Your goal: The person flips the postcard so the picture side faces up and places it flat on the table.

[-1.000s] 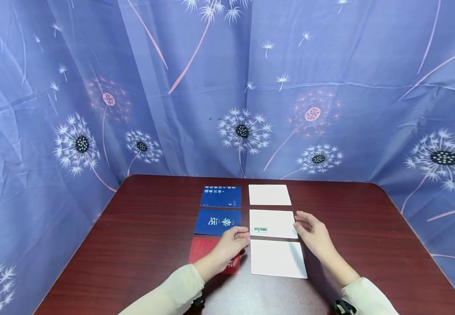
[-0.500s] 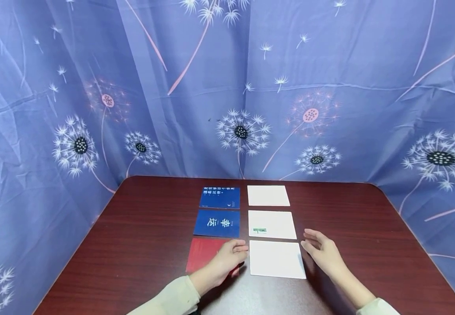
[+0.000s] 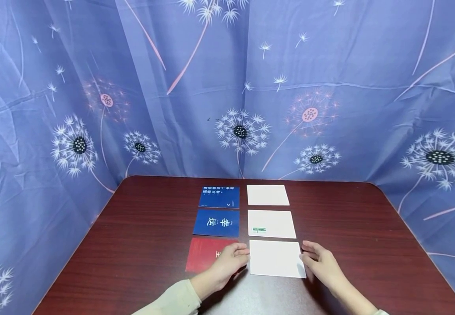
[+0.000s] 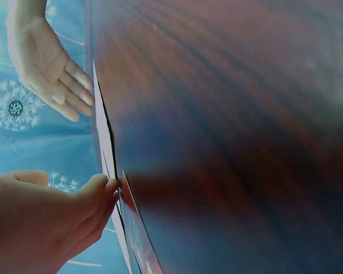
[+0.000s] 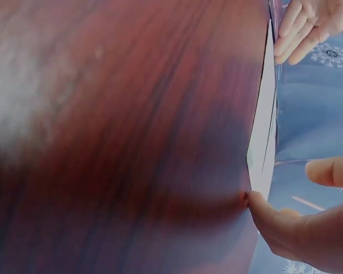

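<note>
I have the left hand [image 3: 228,264] and right hand [image 3: 323,264] flanking the plain white rectangular paper card [image 3: 276,259], which lies flat at the near end of its column on the glossy red-brown wooden worktop [image 3: 140,236]. Each grip is relaxed, grasping nothing. I judge this a squaring-up step; next calls for light, even fingertip pressure at both side edges. The card's face looks blank.

On one table [image 3: 140,245], three white cards [image 3: 268,195] [image 3: 276,225] [image 3: 276,259], two blue cards [image 3: 220,201] [image 3: 201,224] and one red card [image 3: 203,256] are counted; over it, one left hand [image 3: 229,263] and one right hand [image 3: 322,263] are seen.
</note>
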Demonstrator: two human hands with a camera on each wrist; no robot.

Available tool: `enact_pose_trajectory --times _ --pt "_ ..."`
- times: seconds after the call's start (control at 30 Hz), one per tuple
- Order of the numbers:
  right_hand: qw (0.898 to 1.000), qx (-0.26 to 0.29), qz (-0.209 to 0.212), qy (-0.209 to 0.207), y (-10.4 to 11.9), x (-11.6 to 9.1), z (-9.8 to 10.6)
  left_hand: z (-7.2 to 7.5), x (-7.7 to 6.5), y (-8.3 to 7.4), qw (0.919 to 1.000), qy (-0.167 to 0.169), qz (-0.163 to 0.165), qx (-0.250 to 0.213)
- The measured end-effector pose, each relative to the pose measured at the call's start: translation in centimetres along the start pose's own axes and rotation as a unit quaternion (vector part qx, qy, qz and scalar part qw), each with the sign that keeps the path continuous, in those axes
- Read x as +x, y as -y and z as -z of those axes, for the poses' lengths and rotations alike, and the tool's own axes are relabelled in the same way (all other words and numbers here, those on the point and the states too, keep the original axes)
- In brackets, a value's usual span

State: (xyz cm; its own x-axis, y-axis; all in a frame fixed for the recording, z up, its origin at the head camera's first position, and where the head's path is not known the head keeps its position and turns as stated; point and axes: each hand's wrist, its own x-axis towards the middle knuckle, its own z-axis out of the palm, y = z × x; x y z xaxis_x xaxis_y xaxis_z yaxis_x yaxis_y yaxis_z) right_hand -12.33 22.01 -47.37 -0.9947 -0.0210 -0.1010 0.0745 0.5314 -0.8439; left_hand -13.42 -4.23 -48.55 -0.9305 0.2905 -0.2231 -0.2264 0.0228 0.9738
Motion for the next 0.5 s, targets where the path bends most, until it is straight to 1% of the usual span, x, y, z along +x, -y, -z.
enact_pose_trajectory --times 0.13,0.3,0.4,0.5 --pt "1.0 0.006 -0.001 0.002 0.24 -0.2 -0.25 -0.18 0.0 0.07 1.0 0.001 0.001 -0.003" --pt "1.0 0.005 -0.006 -0.001 0.33 -0.26 -0.34 -0.41 0.07 0.1 0.9999 -0.009 0.0 -0.006" --pt "1.0 0.013 -0.019 -0.006 0.19 -0.16 -0.37 -0.56 0.11 0.1 0.9998 -0.016 -0.002 -0.009" --pt "0.999 0.032 -0.037 -0.005 -0.02 0.01 -0.37 -0.69 0.16 0.12 0.9997 -0.022 -0.004 -0.012"
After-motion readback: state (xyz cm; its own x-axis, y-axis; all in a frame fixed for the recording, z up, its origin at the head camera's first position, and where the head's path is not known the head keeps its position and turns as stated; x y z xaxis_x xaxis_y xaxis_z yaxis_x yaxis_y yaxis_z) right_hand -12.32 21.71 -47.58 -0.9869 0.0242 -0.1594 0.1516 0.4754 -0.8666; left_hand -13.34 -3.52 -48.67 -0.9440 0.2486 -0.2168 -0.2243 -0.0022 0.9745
